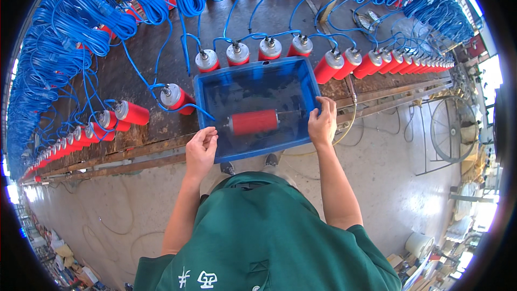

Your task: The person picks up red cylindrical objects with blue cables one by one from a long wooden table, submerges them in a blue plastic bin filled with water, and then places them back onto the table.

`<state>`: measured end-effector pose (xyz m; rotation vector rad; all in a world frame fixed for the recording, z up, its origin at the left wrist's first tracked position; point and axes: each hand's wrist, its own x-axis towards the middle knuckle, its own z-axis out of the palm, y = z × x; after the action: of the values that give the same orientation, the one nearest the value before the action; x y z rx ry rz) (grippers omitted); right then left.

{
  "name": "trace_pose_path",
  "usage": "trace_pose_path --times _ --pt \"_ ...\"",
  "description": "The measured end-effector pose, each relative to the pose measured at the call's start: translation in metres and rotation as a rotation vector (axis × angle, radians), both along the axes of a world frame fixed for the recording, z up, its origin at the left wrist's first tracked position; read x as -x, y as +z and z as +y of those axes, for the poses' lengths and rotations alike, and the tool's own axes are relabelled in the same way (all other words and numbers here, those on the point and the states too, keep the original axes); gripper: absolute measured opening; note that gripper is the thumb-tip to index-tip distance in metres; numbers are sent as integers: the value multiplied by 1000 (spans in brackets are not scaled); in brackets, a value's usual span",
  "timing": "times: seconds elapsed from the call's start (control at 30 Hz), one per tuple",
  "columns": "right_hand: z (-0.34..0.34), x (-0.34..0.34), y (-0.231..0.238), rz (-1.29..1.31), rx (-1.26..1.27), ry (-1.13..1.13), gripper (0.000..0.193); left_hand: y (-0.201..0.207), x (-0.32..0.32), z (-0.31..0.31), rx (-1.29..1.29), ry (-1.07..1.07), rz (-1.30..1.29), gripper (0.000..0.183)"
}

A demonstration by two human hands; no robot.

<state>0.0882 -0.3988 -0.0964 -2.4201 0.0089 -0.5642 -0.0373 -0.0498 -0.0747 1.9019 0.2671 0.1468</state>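
A blue plastic tub (258, 153) holding what looks like clear water stands at the table's front edge, in front of me. Inside it a red cylinder with silver end caps (253, 122) lies on its side, a thin shaft at its right end. A blue cable (186, 106) runs over the tub's left rim; its end is lost in the water. My left hand (202, 148) is at the tub's left front corner, fingers curled together just below the cable; what they hold, if anything, is hidden. My right hand (323, 121) is closed over the right rim.
Several red cylinders (270, 48) with blue cables stand behind the tub, with more rows to the left (132, 113) and right (371, 63). Coiled blue cables (81, 21) hang along the far side. A yellow hose (353, 121) dangles off the dark table (145, 64).
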Motion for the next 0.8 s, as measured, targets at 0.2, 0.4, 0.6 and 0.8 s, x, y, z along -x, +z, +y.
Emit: trace_pose_path --times 0.2,0.4,0.6,0.8 --pt "3 1 5 19 -14 -11 37 0 0 1 -5 1 9 26" --pt "2 0 3 26 -20 -7 36 2 0 0 -36 -2 12 26" --pt "-1 -1 -3 -6 -4 -4 39 7 -1 -3 -34 -5 22 26" --pt "-1 0 -2 -10 4 -8 39 19 -25 -21 -129 -181 8 28"
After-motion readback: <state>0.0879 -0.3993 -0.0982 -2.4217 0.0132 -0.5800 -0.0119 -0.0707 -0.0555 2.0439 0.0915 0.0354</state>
